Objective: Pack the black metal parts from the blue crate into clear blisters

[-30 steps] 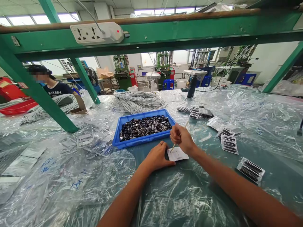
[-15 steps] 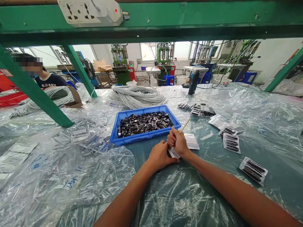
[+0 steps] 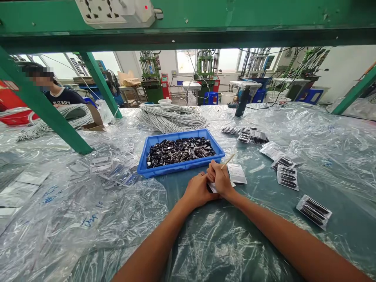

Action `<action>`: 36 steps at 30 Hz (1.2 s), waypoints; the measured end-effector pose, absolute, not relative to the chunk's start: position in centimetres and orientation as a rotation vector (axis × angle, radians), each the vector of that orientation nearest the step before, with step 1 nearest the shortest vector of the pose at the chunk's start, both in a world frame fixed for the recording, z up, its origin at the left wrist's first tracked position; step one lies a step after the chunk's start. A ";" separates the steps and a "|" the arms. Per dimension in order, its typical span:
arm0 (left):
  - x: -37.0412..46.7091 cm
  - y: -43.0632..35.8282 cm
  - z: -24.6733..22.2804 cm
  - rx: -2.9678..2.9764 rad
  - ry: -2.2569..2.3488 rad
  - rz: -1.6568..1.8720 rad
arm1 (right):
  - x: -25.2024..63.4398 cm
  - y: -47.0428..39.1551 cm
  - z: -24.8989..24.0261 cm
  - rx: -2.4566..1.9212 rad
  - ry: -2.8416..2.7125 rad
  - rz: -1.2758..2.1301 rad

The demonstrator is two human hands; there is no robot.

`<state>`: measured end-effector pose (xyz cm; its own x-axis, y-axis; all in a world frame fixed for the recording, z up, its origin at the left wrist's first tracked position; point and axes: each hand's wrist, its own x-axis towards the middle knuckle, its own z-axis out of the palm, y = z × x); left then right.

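Note:
My left hand [image 3: 197, 190] is closed on a small clear packet [image 3: 213, 188] with a white face, low over the table in front of the blue tray [image 3: 176, 171]. Part of this packet is hidden by my fingers. Pressed up against it, my right hand [image 3: 221, 179] is a fist around a thin pale stick [image 3: 229, 159], whose upper end points up and right. The stick's lower end is out of sight. Just right of that fist lies a flat white packet [image 3: 237, 174]. Small black parts [image 3: 180, 151] with shiny metal pieces fill the tray.
Packets of black strips [image 3: 314, 211] lie at right, with more packets [image 3: 252, 136] farther back. Behind the tray sits a coil of grey cable [image 3: 172, 117]. Clear plastic sheeting [image 3: 123, 219] covers the left. A green beam [image 3: 235, 17] crosses overhead. A person [image 3: 63, 96] sits far left.
The stick has tilted lower toward the right as my right fist turned slightly. My left thumb is now tucked more behind my right wrist. The view has shifted a little.

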<state>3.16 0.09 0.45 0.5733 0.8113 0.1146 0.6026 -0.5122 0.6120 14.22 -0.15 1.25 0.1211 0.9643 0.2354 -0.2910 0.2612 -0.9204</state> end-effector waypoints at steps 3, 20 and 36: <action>3.2 0.0 0.5 2.294 1.142 0.533 | 14.2 -0.2 0.9 -0.839 -1.049 1.081; 3.4 -0.5 0.9 2.331 1.257 0.460 | 15.7 -1.8 1.9 -0.967 -1.090 1.460; 4.6 -0.8 0.3 2.372 1.268 0.416 | 17.3 1.1 1.4 -0.826 -0.811 1.154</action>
<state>4.62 -0.83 0.32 0.5400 0.8392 0.0648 0.7143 -0.4977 0.4920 17.28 1.14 1.37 0.2079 0.9713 0.1156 -0.4378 0.1981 -0.8770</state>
